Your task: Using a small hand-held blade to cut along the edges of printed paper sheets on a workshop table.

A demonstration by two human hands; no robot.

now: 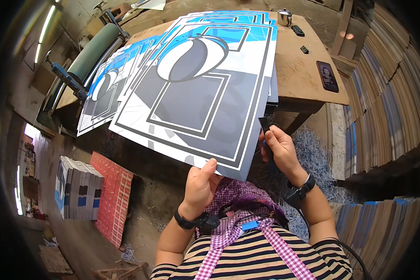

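Nearest to the camera is the person's striped shirt (pixel 261 254), with a purple checked apron (pixel 233 196) over it. In front of it, the left hand (pixel 200 184) has its grip closed on the near edge of a large printed board (pixel 196 102), close to the board's right near corner, with the thumb lying on the printed face. This board is grey, white and blue, with a ball drawn on it; it lies over other similar sheets on the table (pixel 298 70) and sticks out past the table's near edge.

The right hand (pixel 282 148) is beside the board's right edge, its grip closed around a dark flat tool (pixel 265 127). The tool's tip points up beside this edge; whether it touches, one cannot tell.

Toward the table's left edge lies a second pile of printed boards (pixel 102 98), near a green roller (pixel 93 49). A phone (pixel 327 76) lies near the table's right near corner, while a metal cup (pixel 284 17) stands by the far edge. On the floor, shredded paper (pixel 312 154) is heaped to the right.
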